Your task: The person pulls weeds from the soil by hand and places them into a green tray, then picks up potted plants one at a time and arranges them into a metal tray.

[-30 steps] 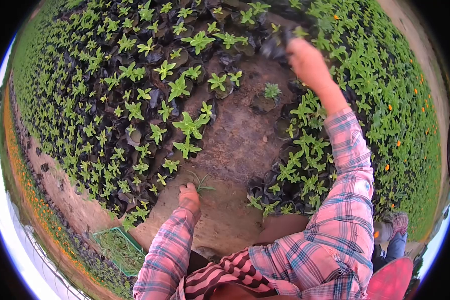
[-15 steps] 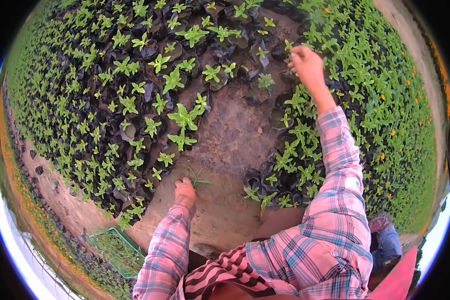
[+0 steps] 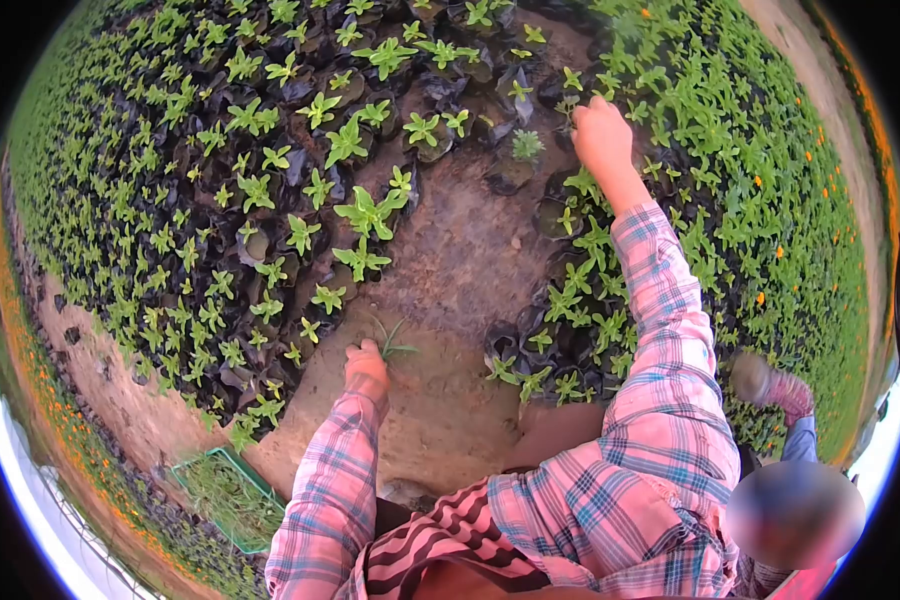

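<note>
My left hand (image 3: 366,368) is low over the bare soil (image 3: 440,400), its fingers closed round the base of a thin grassy sprig (image 3: 395,343) with narrow leaves. Farther forward, my right hand (image 3: 602,138) reaches over the potted plants at the right. Its fingers are pinched together at a small plant (image 3: 567,104); what they grip is too small to make out. Just left of it stands a grey-green feathery seedling (image 3: 527,146) in a black bag. Green seedlings (image 3: 368,212) in black plastic bags lie between and beyond my hands.
A green crate (image 3: 232,498) full of pulled grass rests on the ground at lower left. Another person (image 3: 795,500) is close at my right, with a gloved hand (image 3: 788,393) over the plants. Dense rows with orange flowers (image 3: 760,298) extend to the right.
My right hand has shifted slightly left and turned, its fingers now down at a small plant. The other person's head and hand have come into view at lower right.
</note>
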### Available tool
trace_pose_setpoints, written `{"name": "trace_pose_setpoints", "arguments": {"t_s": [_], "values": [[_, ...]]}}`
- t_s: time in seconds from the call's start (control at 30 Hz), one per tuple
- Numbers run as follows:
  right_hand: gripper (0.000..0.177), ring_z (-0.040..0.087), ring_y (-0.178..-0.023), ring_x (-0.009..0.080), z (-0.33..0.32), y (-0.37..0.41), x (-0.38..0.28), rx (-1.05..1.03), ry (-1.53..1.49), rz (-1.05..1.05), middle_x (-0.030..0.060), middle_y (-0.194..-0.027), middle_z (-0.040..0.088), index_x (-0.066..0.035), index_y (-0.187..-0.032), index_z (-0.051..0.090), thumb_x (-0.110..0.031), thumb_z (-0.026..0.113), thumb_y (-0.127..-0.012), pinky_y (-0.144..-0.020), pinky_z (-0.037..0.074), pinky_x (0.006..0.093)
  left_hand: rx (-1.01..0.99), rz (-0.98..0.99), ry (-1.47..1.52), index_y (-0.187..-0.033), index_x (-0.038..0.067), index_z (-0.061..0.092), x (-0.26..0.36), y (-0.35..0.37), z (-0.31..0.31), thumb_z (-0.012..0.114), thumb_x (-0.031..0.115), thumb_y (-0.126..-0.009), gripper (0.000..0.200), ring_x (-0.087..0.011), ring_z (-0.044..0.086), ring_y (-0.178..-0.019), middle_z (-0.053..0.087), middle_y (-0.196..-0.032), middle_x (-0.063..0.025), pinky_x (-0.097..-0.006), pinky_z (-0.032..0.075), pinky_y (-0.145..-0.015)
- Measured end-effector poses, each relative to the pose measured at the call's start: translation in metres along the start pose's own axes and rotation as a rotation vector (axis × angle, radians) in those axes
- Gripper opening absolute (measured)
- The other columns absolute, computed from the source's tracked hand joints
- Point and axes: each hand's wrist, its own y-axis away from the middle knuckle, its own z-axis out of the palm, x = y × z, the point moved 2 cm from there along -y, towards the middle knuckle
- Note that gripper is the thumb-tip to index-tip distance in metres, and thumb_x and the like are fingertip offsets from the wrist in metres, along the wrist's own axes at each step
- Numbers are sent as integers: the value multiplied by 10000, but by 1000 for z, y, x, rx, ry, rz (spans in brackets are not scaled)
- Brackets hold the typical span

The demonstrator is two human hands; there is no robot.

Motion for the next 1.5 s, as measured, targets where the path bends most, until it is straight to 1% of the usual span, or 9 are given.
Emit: {"name": "trace_pose_setpoints", "arguments": {"t_s": [0.3,0.5,0.67,0.8,0.97,1.17,1.23,1.3,1.5], "values": [[162,568,-838,242,-46,13,-19,249,-283,26,75,-845,569,-46,-775,650,-173,669,-676,-710,484,349,13,-20,29,-1163,68,445,6,7,-10,682,147,-787,452,-397,568,-1050,440,-1213,-229,-428,513,-835],[163,626,-718,131,-72,28,-62,-138,-1385,319,47,-835,608,1,-954,581,-80,592,-813,-573,499,249,54,49,88,-1147,94,466,1,12,-10,655,136,-804,394,-409,563,-1044,458,-1191,-227,-441,503,-841],[182,632,-681,127,-48,72,-95,-440,-1465,263,80,-934,619,12,-1014,550,3,489,-842,-539,508,235,164,205,143,-1149,82,467,-10,11,-3,627,160,-826,369,-421,561,-1020,475,-1170,-233,-452,489,-839],[177,611,-659,113,-52,126,-148,-730,-1305,154,74,-884,653,-12,-1007,587,-39,536,-839,-544,501,233,230,319,439,-1190,86,455,-20,-6,17,606,199,-856,384,-358,589,-993,500,-1183,-175,-408,492,-840],[185,625,-718,151,-41,194,-210,-532,-1037,-452,101,-818,649,-18,-943,625,-74,595,-769,-647,513,311,-551,418,1828,-1280,130,373,38,67,-28,555,225,-926,410,-194,586,-909,540,-1103,-46,-389,500,-770],[273,654,-780,236,-74,177,-192,-980,-1307,-66,167,-856,655,0,-987,626,-76,606,-726,-717,524,333,-477,541,1730,-1158,123,459,37,61,-16,575,235,-917,291,-160,581,-823,563,-977,-27,-327,496,-677],[306,638,-823,246,-58,143,-150,-260,-815,-208,148,-865,650,-29,-1045,619,-114,618,-751,-748,511,334,-457,509,1722,-1124,122,476,25,57,-15,570,221,-919,247,-154,577,-812,562,-950,-18,-320,491,-670],[222,610,-812,336,-51,116,-107,-10,-362,-26,177,-914,614,-38,-945,621,-89,580,-732,-734,508,405,-433,487,1702,-1090,122,493,16,53,-15,565,207,-921,203,-149,574,-800,560,-923,-9,-313,486,-662],[98,630,-824,317,-20,102,-64,-104,73,67,142,-876,604,-45,-829,607,-59,556,-747,-706,520,404,-385,402,1585,-1092,124,503,2,52,-5,550,180,-924,183,-136,567,-779,552,-913,3,-303,482,-648]]}}
